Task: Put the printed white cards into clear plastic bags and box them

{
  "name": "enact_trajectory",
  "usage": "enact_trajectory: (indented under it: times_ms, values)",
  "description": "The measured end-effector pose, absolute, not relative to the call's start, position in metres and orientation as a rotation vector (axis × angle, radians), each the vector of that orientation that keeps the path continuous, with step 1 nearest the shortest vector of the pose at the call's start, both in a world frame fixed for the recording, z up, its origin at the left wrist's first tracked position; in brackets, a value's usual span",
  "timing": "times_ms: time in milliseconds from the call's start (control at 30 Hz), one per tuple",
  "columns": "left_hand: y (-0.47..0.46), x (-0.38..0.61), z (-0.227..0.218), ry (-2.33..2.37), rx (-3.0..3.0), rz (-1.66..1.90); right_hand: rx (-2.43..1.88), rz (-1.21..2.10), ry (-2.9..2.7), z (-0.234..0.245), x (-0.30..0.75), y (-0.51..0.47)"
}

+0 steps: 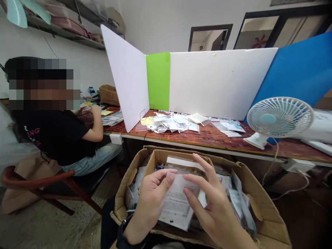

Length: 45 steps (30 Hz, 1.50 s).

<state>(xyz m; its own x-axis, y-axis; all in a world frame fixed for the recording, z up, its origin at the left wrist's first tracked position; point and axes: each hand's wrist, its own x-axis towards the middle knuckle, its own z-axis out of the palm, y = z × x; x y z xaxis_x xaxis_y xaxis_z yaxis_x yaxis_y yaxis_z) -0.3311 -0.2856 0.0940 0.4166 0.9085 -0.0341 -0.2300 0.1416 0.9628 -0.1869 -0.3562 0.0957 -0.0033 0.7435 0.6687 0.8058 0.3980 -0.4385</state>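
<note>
My left hand [155, 197] pinches the top edge of a clear plastic packet [177, 204] between thumb and fingers. A white card or leaflet with small print shows inside the packet, its text too blurred to read. My right hand [212, 197] is at the packet's right side, fingers spread; the index fingertip and thumb are at its upper part, and whether they touch it I cannot tell. Beneath both hands is a large cardboard box [272, 224], filled with similar packets [236, 204]. A smaller carton [153, 162] sits inside it, also with packets.
Behind the box runs a wooden table [218, 141] with a pile of packets [173, 122] and a white fan [280, 117]. White, green and blue panels [212, 83] stand along its back. To the left, a co-worker [57, 135] sits on a wooden chair [38, 181].
</note>
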Motion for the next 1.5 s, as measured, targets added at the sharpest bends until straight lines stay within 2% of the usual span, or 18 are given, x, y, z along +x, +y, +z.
enact_trajectory:
  times_ms: [200, 367, 433, 733, 933, 1133, 1200, 1333, 1500]
  values:
    - [-0.298, -0.332, 0.088, 0.818, 1.203, 0.990, -1.407, -0.114, -1.773, 0.087, -0.190, -0.375]
    - [-0.307, -0.324, 0.076, 0.813, 1.362, 1.051, -1.402, -0.523, -1.776, 0.097, -0.191, -0.373]
    - [-0.312, -0.322, 0.074, 0.805, 1.460, 1.063, -1.340, -0.590, -1.771, 0.104, -0.193, -0.371]
    - [-0.326, -0.336, 0.066, 0.843, 1.812, 1.035, -1.223, -0.438, -1.840, 0.114, -0.194, -0.370]
    - [-0.328, -0.335, 0.068, 0.824, 2.056, 1.068, -1.300, -0.322, -1.825, 0.121, -0.188, -0.371]
    - [-0.327, -0.326, 0.070, 0.761, 2.128, 1.022, -1.343, -0.708, -1.859, 0.112, -0.195, -0.367]
    - [-0.322, -0.325, 0.066, 0.803, 2.011, 0.984, -1.373, -0.601, -1.707, 0.102, -0.192, -0.358]
    - [-0.299, -0.332, 0.049, 0.978, 1.494, 0.937, -1.544, -0.041, -1.190, 0.074, -0.159, -0.329]
    - [-0.268, -0.349, 0.028, 0.881, 0.850, 0.988, -1.635, 0.060, -1.158, 0.026, -0.124, -0.300]
